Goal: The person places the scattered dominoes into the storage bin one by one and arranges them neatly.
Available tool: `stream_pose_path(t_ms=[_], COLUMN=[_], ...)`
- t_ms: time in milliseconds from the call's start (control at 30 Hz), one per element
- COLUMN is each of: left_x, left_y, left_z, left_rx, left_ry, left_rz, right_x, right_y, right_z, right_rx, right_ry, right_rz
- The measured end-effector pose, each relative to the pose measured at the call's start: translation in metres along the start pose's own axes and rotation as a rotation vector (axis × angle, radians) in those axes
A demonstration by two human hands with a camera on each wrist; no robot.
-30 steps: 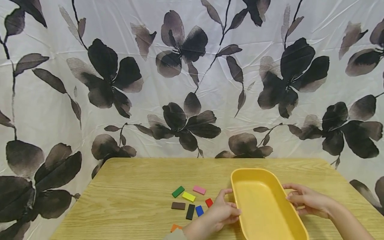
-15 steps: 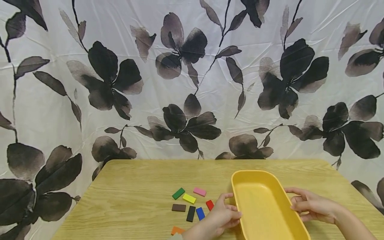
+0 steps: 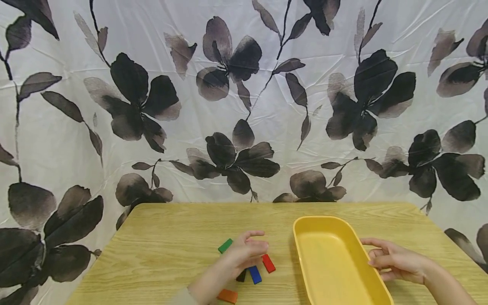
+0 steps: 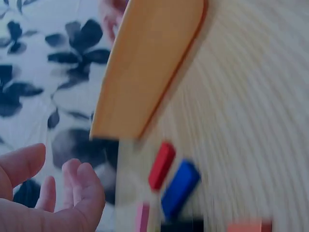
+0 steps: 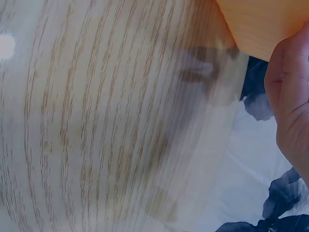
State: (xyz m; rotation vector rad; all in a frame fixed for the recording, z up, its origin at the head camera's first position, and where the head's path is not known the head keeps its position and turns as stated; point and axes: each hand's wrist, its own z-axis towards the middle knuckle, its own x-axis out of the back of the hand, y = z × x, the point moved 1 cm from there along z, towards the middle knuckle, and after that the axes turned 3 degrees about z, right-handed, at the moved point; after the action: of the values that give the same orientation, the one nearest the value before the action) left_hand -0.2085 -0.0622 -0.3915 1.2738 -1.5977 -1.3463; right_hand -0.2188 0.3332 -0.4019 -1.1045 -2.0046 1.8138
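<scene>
White cloth (image 3: 297, 25) printed with dark flowers hangs behind and to the sides of a wooden table (image 3: 160, 241). On the table's right half sits a yellow tray (image 3: 331, 267), its open side up and its near end cut off by the bottom of the head view. It looks settled on the wood, so setting it in place seems done, or close to it.

The right hand (image 3: 398, 260) is at the tray's right side, fingers bent against the outer wall and thumb by the rim; whether it pinches the rim or merely rests there, I cannot tell. The left hand (image 3: 245, 250) hangs over the blocks, well apart from the tray, with loosely curved fingers, the thumb standing away from them, and nothing in its grasp.

Smallest are the blocks: green (image 3: 225, 245), red (image 3: 268, 263), blue (image 3: 255, 275), black (image 3: 241, 276) and orange (image 3: 227, 296), plus a pink block (image 4: 142, 217) caught by the left wrist view. All of these lie loose on the table, left of the tray, so any handling of them appears yet to start. More may be hidden beneath the hand.
</scene>
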Motion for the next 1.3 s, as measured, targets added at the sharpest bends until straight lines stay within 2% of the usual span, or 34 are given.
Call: stream_pose_path(t_ms=[100, 267, 467, 567, 733, 1033, 1167, 1300], left_x=[0.031, 0.072, 0.094, 0.1, 0.105, 0.098, 0.094, 0.091], left_y=[-0.002, -0.011, -0.019, -0.023, -0.03, -0.033, -0.034, -0.032], left_z=[0.001, 0.003, 0.004, 0.006, 0.01, 0.013, 0.014, 0.014], left_rx=[-0.033, -0.021, 0.006, 0.006, -0.008, -0.104, -0.137, -0.19], left_ry=[0.023, 0.144, 0.253, 0.297, 0.36, 0.405, 0.416, 0.415], left_rz=[0.027, 0.067, 0.076, 0.116, 0.262, 0.605, 0.737, 0.824], right_x=[0.0, -0.001, 0.0, -0.001, -0.002, -0.002, -0.002, -0.003], right_y=[-0.001, 0.0, 0.002, 0.001, 0.0, -0.001, -0.002, -0.003], right_z=[0.001, 0.001, 0.0, 0.001, 0.002, 0.002, 0.001, 0.001], right_rx=[0.007, 0.019, 0.019, 0.016, -0.006, -0.003, -0.002, -0.014], right_ry=[0.002, 0.012, 0.015, 0.016, 0.011, -0.002, 0.0, 0.002], right_rz=[-0.007, -0.019, -0.016, -0.016, 0.017, 0.019, 0.012, 0.026])
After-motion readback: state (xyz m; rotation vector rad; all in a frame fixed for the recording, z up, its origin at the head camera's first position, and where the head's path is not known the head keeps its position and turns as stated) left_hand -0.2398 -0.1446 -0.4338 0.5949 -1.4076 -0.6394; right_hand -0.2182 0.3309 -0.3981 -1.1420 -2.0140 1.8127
